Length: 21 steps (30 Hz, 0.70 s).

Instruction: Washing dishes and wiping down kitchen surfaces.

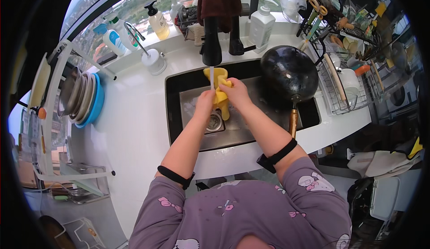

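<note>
Water runs from the black faucet (pixel 212 52) onto a yellow cloth (pixel 220 96), held over the sink (pixel 242 138). My left hand (pixel 205 103) grips the cloth's left side, right by the stream. On the other side my right hand (pixel 237 93) pinches a bunched part of it between thumb and fingers. One end of the cloth hangs down beside the metal drain (pixel 214 123). The fingertips of both hands are partly hidden by the cloth.
A black wok (pixel 289 72) with a wooden handle rests over the sink's right side. A wire dish rack (pixel 336 91) stands farther right. Soap bottles, among them an amber pump bottle (pixel 158 24), line the window ledge. Stacked bowls and a blue basin (pixel 97 101) are at left.
</note>
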Available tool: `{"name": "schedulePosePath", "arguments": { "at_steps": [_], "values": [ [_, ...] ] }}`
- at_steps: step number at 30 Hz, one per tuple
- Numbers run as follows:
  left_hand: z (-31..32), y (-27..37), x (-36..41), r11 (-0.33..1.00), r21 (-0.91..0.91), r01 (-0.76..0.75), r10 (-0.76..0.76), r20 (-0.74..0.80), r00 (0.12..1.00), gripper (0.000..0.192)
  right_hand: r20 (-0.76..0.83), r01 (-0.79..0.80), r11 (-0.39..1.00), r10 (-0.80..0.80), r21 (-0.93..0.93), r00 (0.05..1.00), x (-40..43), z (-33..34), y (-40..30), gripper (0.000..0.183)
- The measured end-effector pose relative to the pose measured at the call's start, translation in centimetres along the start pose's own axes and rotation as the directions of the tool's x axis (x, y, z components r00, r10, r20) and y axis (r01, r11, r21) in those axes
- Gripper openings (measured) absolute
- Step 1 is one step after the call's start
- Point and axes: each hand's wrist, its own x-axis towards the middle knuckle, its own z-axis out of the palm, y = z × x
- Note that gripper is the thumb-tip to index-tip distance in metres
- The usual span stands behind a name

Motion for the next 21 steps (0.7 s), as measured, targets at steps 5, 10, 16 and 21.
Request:
{"name": "schedulePosePath", "arguments": {
  "at_steps": [5,10,16,21],
  "values": [
    [-2.2,-1.7,1.2,0.608,-0.704,0.368,-0.219,0.297,0.930,0.052,0.080,0.251,0.955,-0.241,-0.159,0.967,-2.5,2.2,-3.3,0.028],
    [-1.7,-2.2,-0.1,0.561,-0.713,0.421,-0.155,0.409,0.899,0.032,0.606,0.424,0.871,-0.203,-0.246,0.769,-6.0,3.7,-5.4,0.038],
    [-0.7,0.2,-4.0,0.389,-0.820,0.420,0.107,0.494,0.863,0.032,0.553,-0.106,0.991,0.135,-0.084,0.822,-1.6,-0.6,-9.0,0.033],
    [-0.6,0.8,-6.6,0.355,-0.809,0.468,0.130,0.539,0.832,0.031,0.380,0.391,0.491,-0.127,-0.778,0.916,7.8,-7.5,-2.5,0.019]
  ]
}}
